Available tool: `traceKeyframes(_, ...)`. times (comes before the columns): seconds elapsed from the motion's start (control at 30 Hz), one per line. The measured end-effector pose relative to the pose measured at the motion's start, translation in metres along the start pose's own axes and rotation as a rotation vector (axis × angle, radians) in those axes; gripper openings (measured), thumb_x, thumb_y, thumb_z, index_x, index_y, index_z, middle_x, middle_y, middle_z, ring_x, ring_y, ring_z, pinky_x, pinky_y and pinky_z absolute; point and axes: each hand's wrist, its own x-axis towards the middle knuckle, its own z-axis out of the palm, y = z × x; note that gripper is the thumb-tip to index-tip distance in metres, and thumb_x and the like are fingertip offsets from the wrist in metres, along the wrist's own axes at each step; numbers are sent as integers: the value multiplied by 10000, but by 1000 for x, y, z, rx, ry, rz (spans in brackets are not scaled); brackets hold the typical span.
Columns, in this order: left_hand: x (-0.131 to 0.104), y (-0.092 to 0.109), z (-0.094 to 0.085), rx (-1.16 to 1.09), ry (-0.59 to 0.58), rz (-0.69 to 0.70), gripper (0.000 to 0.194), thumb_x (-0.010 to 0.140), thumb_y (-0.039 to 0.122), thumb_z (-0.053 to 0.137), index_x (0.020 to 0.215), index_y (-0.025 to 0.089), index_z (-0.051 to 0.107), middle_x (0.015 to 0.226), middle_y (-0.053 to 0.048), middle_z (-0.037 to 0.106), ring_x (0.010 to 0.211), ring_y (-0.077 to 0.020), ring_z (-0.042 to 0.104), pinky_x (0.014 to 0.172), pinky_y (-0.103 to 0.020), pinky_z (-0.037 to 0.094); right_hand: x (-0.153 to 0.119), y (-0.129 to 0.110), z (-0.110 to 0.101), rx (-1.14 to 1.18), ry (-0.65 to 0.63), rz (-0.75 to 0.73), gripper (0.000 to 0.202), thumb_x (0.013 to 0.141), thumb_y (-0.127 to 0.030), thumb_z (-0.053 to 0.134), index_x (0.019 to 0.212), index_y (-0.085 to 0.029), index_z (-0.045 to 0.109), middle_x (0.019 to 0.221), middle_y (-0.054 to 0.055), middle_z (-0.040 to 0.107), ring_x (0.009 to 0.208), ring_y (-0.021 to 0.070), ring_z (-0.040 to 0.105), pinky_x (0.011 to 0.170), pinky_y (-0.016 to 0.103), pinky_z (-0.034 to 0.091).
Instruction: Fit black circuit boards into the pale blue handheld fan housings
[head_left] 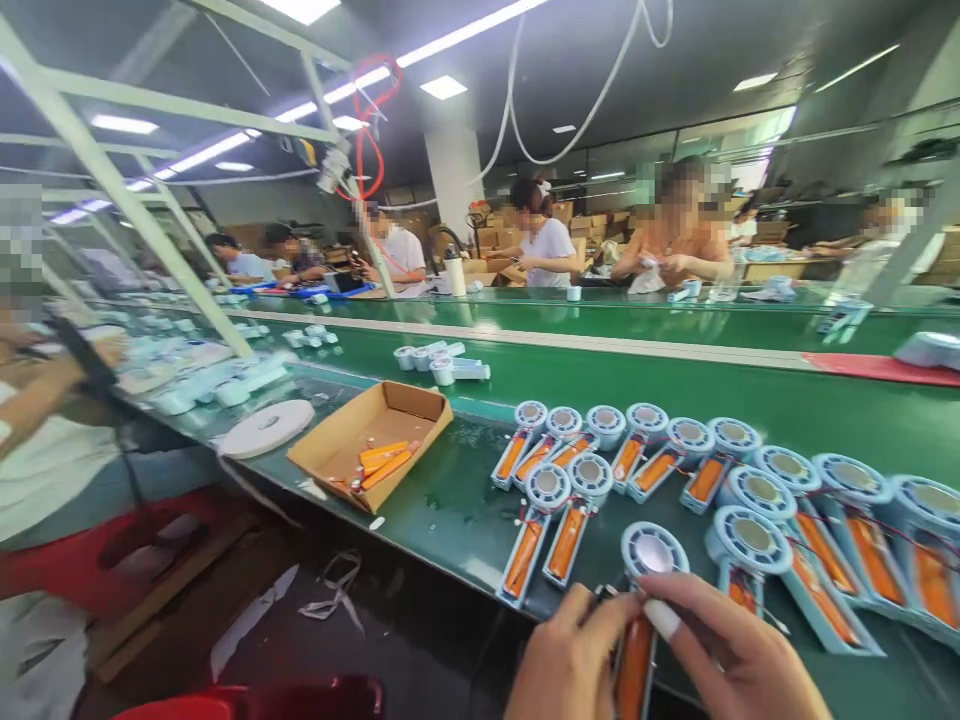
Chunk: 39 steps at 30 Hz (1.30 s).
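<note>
Bright ceiling tubes and panels light the scene; edges stretch and blur, faces pixelated.

Thirteen pale-blue round-headed units [547, 483] and one held unit [654, 549] are counted near one left hand [564, 655] and one right hand [739, 650]. One cardboard box [330, 447] and one white disc [268, 429] are seen; boxed orange packs [388, 466] cannot be counted exactly.

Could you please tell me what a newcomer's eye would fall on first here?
Probably the pale blue units with orange inserts, clustered at the right of the bench. Next, perhaps, the held unit at bottom right of centre, between left hand and right hand; then the cardboard tray left of the cluster, with loose orange pieces.
</note>
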Motion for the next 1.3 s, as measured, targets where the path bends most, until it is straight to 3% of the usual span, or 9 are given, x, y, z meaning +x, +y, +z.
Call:
traceKeyframes(0.07,-2,-2,-2,-136,96,-33,510,905,178,433,1374,300,590,1069,-71,737,949,-216,719,864,-292,568,3,-10,0,46,-23,108,290,860,-440,677,1030,-235,793,946,73,800,875,252,773,774,253,623)
traceKeyframes(0.17,-3,-5,3,-259,213,-201,445,948,293,445,1376,276,563,1011,-76,758,750,-203,719,762,-326,597,3,-20,6,145,-32,282,313,876,-438,650,1017,-187,773,940,100,792,868,254,766,774,274,615)
traceKeyframes(0.3,-3,-4,10,-362,244,-312,389,937,395,484,1280,247,592,1025,-99,760,567,-168,671,629,-315,583,1,-29,15,222,-51,366,280,889,-438,614,921,-193,746,870,78,774,807,242,743,734,293,590)
traceKeyframes(0.43,-2,3,10,-368,231,-322,325,936,394,459,1183,235,599,1068,-102,759,595,-161,682,562,-272,553,0,-35,15,67,-46,235,199,935,-327,555,905,-222,721,864,35,731,771,185,697,693,245,541)
traceKeyframes(0.63,-1,7,13,-274,276,-204,272,942,320,461,1143,254,632,1054,-66,770,633,-161,711,609,-269,581,-3,-30,13,-179,-59,14,252,957,-136,457,996,-245,681,977,23,678,862,146,672,771,216,513)
traceKeyframes(0.87,-2,-2,13,-99,299,-42,274,952,259,490,1158,251,671,1079,-62,784,962,-216,762,805,-297,626,-2,-32,14,-438,-32,-114,255,938,-92,442,980,-233,650,964,54,645,805,184,662,692,268,530)
traceKeyframes(1.07,1,-6,8,-16,280,138,322,944,172,498,1213,219,668,1188,-81,759,1069,-199,736,925,-269,584,-1,-44,16,-689,-36,-211,237,887,-36,462,878,-205,628,911,74,651,756,215,653,656,304,549)
traceKeyframes(1.23,-3,-12,5,-180,236,44,304,935,207,513,1159,254,715,1082,-58,783,735,-151,755,765,-234,622,6,-32,5,-487,-105,-265,285,964,-95,429,1059,-220,666,968,60,699,831,168,711,736,224,581)
traceKeyframes(1.3,-8,-13,7,-230,217,-6,310,916,197,526,1139,257,733,1060,-61,783,714,-149,741,677,-208,617,7,-18,-2,-431,-127,-328,292,978,-163,475,1185,-245,664,1045,58,723,908,160,733,799,187,579)
